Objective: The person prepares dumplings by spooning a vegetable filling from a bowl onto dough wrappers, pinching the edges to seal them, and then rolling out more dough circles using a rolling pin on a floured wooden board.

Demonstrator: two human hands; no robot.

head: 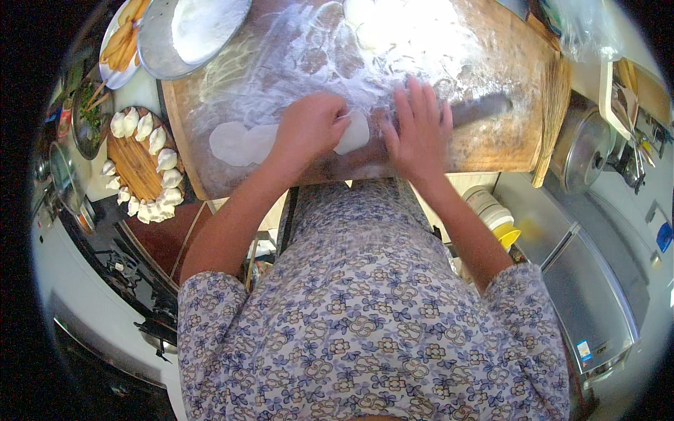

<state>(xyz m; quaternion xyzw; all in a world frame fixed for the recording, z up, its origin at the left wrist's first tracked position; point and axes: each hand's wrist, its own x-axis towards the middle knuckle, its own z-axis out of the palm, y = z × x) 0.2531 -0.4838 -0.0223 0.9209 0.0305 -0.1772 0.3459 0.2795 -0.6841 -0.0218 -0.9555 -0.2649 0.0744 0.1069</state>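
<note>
My left hand (311,126) pinches the edge of a round dough wrapper (355,133) on the floured wooden board (500,152). Flat over a dark rolling pin (482,109) lies my right hand (419,126), blurred, with its fingers stretched out and slightly apart. The pin sticks out to the right of that hand; its middle is covered. Left of my left hand, flattened dough wrappers (231,143) overlap on the board, partly hidden by the wrist. Flour is spread across the wood, and pale dough (368,21) at the far side is washed out by glare.
A metal bowl of flour (152,50) stands at the board's far left corner, beside a plate of yellowish food (105,73). Shaped dumplings ring a round wooden board (137,163) on the left. A straw brush (553,116) and a lidded pot (582,152) are on the right.
</note>
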